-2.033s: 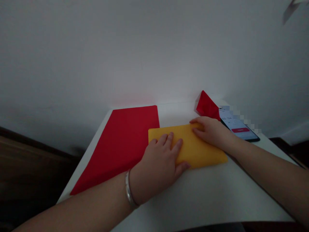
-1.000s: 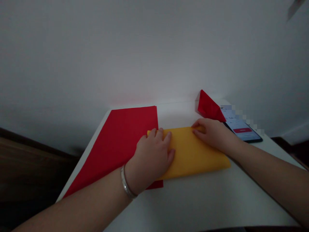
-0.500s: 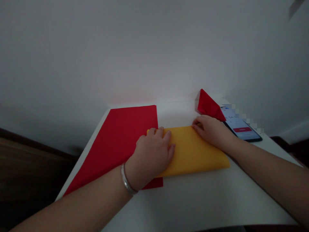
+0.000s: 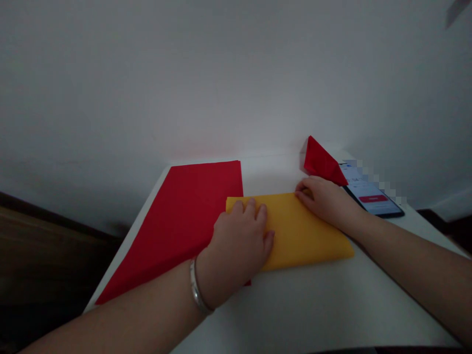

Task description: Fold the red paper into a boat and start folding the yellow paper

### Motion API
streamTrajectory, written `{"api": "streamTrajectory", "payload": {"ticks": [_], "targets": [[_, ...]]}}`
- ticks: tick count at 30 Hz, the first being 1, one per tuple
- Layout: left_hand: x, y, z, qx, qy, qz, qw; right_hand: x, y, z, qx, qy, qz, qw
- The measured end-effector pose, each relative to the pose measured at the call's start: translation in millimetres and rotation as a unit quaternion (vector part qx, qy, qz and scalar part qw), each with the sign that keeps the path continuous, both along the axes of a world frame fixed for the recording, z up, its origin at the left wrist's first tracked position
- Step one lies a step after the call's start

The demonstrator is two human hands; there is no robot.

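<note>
A folded sheet of yellow paper [image 4: 295, 231] lies crosswise in front of me, its left end over a red sheet of paper [image 4: 191, 201]. My left hand [image 4: 239, 246], a silver bangle at its wrist, rests palm down with fingers spread on the left part of the yellow paper. At the far right corner, the curled fingers and thumb of my right hand [image 4: 320, 196] pinch the yellow paper's edge. Just beyond that hand stands a folded red paper piece [image 4: 322, 160] with a pointed top. My left hand and forearm hide part of both sheets.
All of this is on a white table [image 4: 317, 305] pushed against a pale wall [image 4: 221, 73]. A phone [image 4: 376, 196] with a lit screen lies at the right edge. Brown wood [image 4: 47, 246] shows beyond the table's left side.
My left hand has slid a little to the right and nearer to me over the yellow paper. My right hand keeps its place at the far corner.
</note>
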State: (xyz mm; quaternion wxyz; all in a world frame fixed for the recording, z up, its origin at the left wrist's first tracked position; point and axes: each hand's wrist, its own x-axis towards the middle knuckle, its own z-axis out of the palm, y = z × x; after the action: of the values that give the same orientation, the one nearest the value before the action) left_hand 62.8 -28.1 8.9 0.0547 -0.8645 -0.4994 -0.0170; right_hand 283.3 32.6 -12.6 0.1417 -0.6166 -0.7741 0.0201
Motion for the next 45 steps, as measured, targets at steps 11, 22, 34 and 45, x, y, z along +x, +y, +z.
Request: {"api": "streamTrajectory", "payload": {"ticks": [11, 22, 34, 45], "targets": [[-2, 1, 2.0, 0.004, 0.028, 0.058, 0.998, 2, -2, -1.0, -0.022, 0.048, -0.011, 0.999], [-17, 24, 13.8, -0.001, 0.078, 0.107, 0.991, 7, -10, -1.6, -0.022, 0.075, -0.001, 0.997], [-36, 59, 14.5, -0.194, -0.067, 0.094, 0.974, 19, -17, -1.4, -0.036, 0.105, -0.017, 0.994], [-56, 84, 0.7, -0.308, -0.259, 0.031, 0.915, 24, -13, -16.0, 0.006, 0.105, 0.023, 0.994]]}}
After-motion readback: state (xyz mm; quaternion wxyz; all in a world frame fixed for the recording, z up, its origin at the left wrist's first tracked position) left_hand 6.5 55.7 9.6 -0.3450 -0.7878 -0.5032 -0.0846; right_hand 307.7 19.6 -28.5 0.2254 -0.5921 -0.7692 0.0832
